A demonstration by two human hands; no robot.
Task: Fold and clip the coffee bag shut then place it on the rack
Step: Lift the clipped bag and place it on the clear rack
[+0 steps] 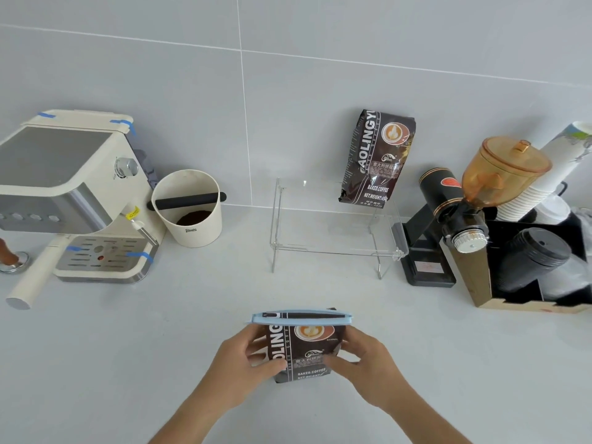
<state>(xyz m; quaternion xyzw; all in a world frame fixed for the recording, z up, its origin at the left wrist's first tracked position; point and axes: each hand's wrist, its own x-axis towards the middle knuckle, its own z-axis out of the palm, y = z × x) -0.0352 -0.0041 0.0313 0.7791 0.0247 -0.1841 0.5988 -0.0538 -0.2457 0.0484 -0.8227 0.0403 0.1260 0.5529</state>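
The coffee bag (304, 350) stands upright near the front edge of the worktop (160, 331), held between both hands. A light blue clip (299, 316) runs across its folded top, shut along the whole width. The left hand (246, 357) grasps the bag's left side, thumb on the printed front and fingers curled behind the edge. The right hand (362, 357) grasps the right side the same way, thumb pressed across the front near the lower label. Both forearms reach in from the front edge, angled toward each other. Farther back, toward the wall, a clear rack (336, 219) stands on the worktop with a second coffee bag (378, 158) upright on its rear right corner, leaning on the wall.
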